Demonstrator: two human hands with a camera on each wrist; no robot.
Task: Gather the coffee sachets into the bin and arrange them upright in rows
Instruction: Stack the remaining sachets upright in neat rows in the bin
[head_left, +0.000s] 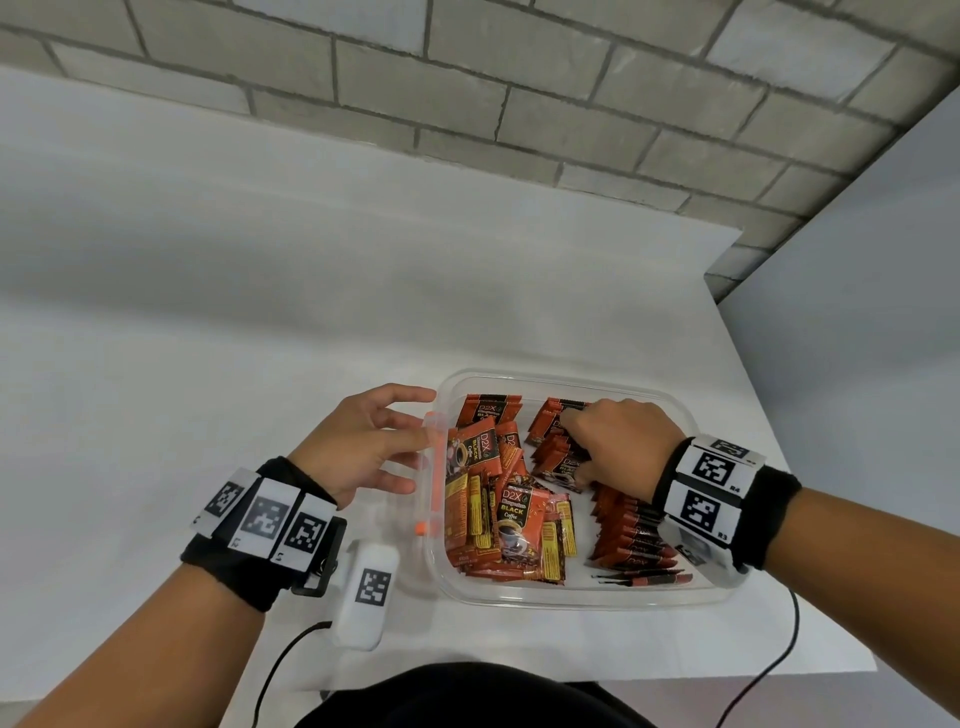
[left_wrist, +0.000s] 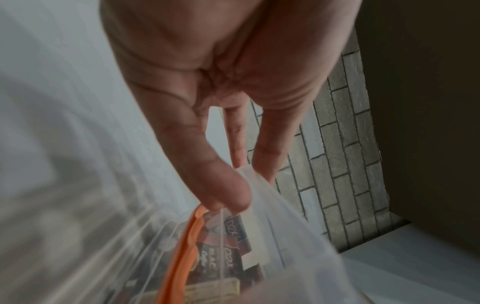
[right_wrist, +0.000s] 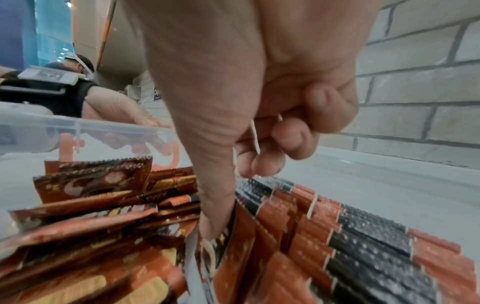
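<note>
A clear plastic bin with an orange latch stands on the white table. Loose coffee sachets lie flat in its left half. Sachets in upright rows fill its right side. My left hand is outside the bin, its straight, spread fingers touching the left rim by the latch. My right hand is inside the bin at the back right, fingers curled around a bunch of sachets. In the right wrist view the thumb presses down between the loose pile and the rows.
A white marker-tagged device with a black cable lies near my left wrist. The white table stretches left and back to a brick wall. Its right edge runs close beside the bin.
</note>
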